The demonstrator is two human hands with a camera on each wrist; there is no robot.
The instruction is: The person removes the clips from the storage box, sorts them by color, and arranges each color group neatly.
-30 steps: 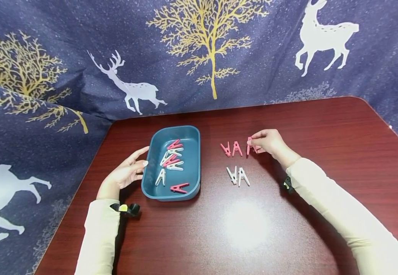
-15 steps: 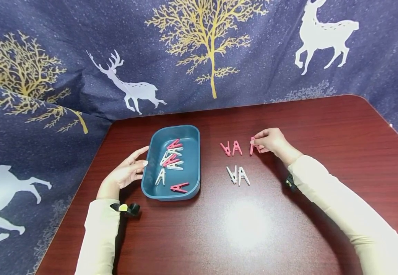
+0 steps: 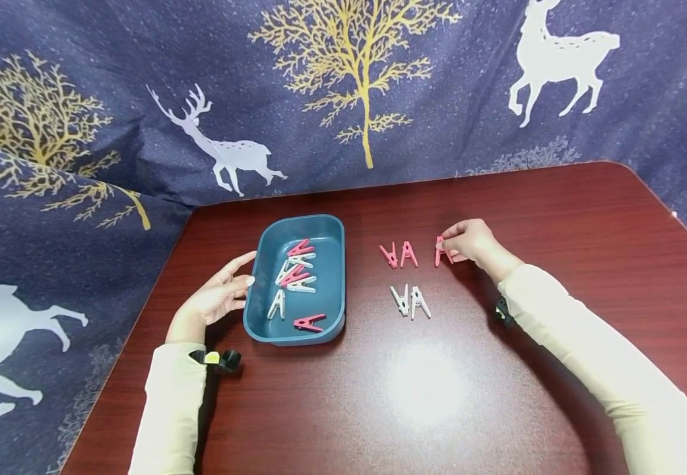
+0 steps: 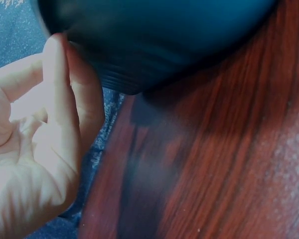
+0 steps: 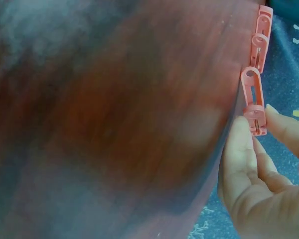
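Note:
In the head view, my right hand (image 3: 475, 245) pinches a pink clothespin (image 3: 440, 254) by its upper end, its legs pointing towards me. The right wrist view shows this clothespin (image 5: 254, 102) between thumb and fingertips. Two more pink clothespins (image 3: 408, 254) lie to its left. Nearer to me, two white clothespins (image 3: 418, 303) lie side by side. My left hand (image 3: 217, 300) rests against the left side of a blue plastic bin (image 3: 325, 332), its fingertips touching the wall (image 4: 139, 45). Several pink and white clothespins (image 3: 301, 285) lie loose inside the bin.
A dark red wooden table (image 3: 295, 409) bears everything, with a bright glare patch at its front middle. Behind it hangs a blue cloth (image 3: 426, 132) printed with deer and trees. Each sleeve carries a small black wrist camera (image 3: 230, 359).
My right hand has slid slightly to the right with its pink clothespin, widening the space from the other two pink ones. The left hand and the bin have stayed in place.

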